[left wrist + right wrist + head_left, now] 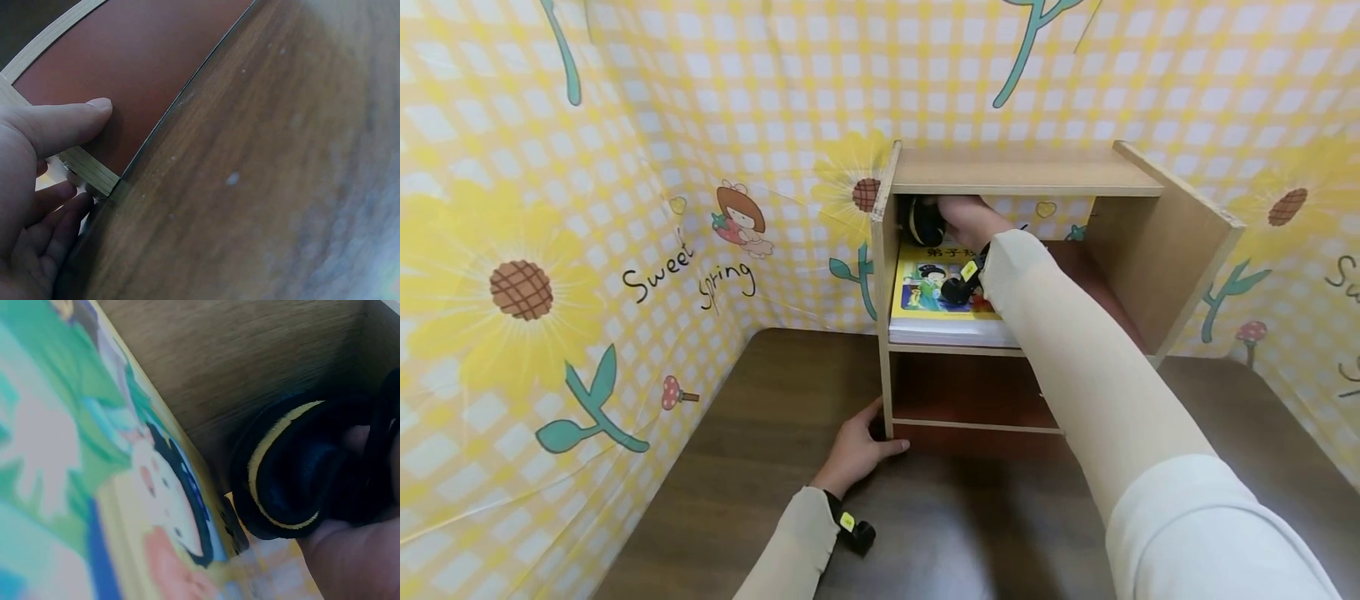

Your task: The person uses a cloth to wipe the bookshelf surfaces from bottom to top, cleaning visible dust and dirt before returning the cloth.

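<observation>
A small wooden shelf point(1030, 167) stands on the dark table. Inside its upper compartment, at the left, my right hand point(970, 221) holds a black rounded item point(926, 223) with a gold band. From the right wrist view, thumb and fingers pinch this black item point(275, 469), whose exact kind I cannot tell. Below it lies a thick yellow book point(936, 296) with a colourful drawn cover. Down at the shelf's lower left corner, my left hand point(857, 450) grips the side panel point(94, 170), thumb on the inner side and curled fingers outside.
Under the book is a lower compartment point(970, 392) with a reddish-brown back. The brown wooden table point(760, 433) extends around the shelf. Yellow checked cloth point(805, 83) with flower prints hangs behind and at the sides. Each wrist carries a small black camera.
</observation>
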### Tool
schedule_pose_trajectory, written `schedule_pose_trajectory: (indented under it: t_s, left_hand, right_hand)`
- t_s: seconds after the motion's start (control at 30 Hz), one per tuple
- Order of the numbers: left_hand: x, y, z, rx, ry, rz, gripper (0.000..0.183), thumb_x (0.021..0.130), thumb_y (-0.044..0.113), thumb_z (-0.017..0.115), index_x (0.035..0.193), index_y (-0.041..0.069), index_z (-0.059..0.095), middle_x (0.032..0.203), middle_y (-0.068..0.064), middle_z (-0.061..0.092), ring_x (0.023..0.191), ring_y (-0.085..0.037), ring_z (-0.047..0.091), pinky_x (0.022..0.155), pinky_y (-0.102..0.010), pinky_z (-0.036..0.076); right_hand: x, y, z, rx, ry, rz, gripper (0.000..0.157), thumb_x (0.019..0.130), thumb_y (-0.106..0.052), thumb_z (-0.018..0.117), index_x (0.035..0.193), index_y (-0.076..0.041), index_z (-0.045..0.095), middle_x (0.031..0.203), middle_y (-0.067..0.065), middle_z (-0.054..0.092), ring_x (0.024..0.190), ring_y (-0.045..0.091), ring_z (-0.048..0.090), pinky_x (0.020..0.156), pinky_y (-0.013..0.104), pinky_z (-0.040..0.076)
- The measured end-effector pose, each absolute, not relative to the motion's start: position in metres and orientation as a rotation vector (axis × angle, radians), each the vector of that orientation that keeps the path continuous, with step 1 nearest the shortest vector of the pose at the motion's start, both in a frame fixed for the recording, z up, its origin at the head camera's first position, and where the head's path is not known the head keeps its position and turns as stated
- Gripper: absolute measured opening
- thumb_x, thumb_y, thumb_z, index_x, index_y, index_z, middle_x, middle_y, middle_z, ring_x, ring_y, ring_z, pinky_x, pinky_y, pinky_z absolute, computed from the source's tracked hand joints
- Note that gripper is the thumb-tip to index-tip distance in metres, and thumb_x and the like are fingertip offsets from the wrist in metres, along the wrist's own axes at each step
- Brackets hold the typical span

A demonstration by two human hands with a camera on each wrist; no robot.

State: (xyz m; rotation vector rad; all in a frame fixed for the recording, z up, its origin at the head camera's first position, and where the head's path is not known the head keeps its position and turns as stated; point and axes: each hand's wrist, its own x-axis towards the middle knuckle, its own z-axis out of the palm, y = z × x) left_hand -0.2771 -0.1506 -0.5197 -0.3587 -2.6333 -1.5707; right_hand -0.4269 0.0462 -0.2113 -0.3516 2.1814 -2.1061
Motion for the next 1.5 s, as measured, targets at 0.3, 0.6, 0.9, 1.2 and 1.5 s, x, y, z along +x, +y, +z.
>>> schedule_pose_trajectory:
  t_s: [0.3,0.6,0.9,1.2,1.5]
  left_hand:
    - [-0.286,-0.145,-0.529,-0.389,-2.652,-1.551,0.086,0.076,0.034,0.085,0.148,0.017,0.043,0.137,-0.001,0.055,0.125,-0.02,0.049,0.1,-0.044,0.04]
    - [-0.283,-0.153,-0.537,-0.354,-2.652,-1.563,0.087,0.075,0.038,0.084,0.148,0.016,0.043,0.138,-0.001,0.054,0.127,-0.02,0.047,0.101,-0.044,0.039]
    - [-0.281,-0.155,-0.538,-0.316,-2.668,-1.56,0.087,0.076,0.035,0.084,0.148,0.013,0.042,0.141,-0.005,0.051,0.13,-0.024,0.044,0.102,-0.047,0.038]
    - [-0.287,-0.153,-0.533,-0.346,-2.661,-1.553,0.086,0.077,0.038,0.083,0.148,0.013,0.042,0.141,-0.006,0.051,0.129,-0.025,0.045,0.101,-0.048,0.039]
    - [-0.284,-0.154,-0.537,-0.362,-2.655,-1.547,0.085,0.077,0.041,0.082,0.148,0.013,0.043,0.139,-0.006,0.053,0.127,-0.024,0.048,0.1,-0.046,0.04]
  right_hand:
    - [-0.426,0.056,-0.221,-0.213,2.19,-2.018,0.012,0.094,-0.005,0.052,0.102,-0.013,0.049,0.105,0.002,0.041,0.077,0.018,0.036,0.066,0.028,0.034]
    - [-0.42,0.043,-0.23,-0.224,2.139,-2.042,0.017,0.093,-0.004,0.053,0.108,-0.009,0.048,0.114,0.003,0.042,0.09,0.018,0.039,0.075,0.028,0.038]
    - [-0.418,0.043,-0.233,-0.194,2.105,-1.952,0.039,0.094,-0.001,0.051,0.132,0.002,0.051,0.152,0.004,0.029,0.128,0.02,0.035,0.103,0.033,0.037]
    - [-0.412,0.047,-0.226,-0.301,2.085,-2.006,0.007,0.089,0.002,0.053,0.083,-0.003,0.052,0.108,0.007,0.046,0.084,0.021,0.044,0.077,0.031,0.042]
    - [-0.401,0.046,-0.229,-0.323,2.069,-1.993,0.009,0.089,0.003,0.053,0.096,-0.002,0.055,0.108,0.005,0.049,0.086,0.019,0.049,0.075,0.029,0.045]
